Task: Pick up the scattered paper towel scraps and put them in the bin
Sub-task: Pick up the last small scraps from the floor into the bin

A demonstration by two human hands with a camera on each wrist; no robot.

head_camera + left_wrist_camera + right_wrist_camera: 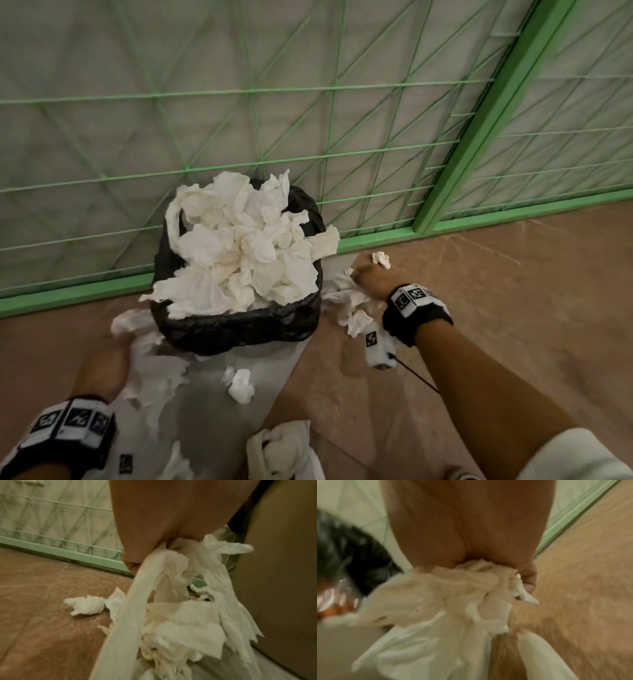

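A bin lined with a black bag [239, 329] stands against the green fence, heaped with white paper towels [239, 246]. My left hand [106, 359] is low at the bin's left and grips a bunch of torn towel scraps [185, 615] that trail down from its fingers. My right hand [371, 277] is to the right of the bin, near the floor, with its fingers curled round a wad of scraps [471, 591]. Loose scraps lie on the floor: a small ball [381, 258] beyond my right hand, a crumpled piece [240, 382] in front of the bin, more [358, 322] under my right wrist.
A green wire fence [308, 137] with a green base rail runs behind the bin. The floor [513, 291] is brown and covered with plastic sheeting. A larger crumpled towel [281, 448] lies at the near edge, and another ball [85, 605] sits left of my left hand.
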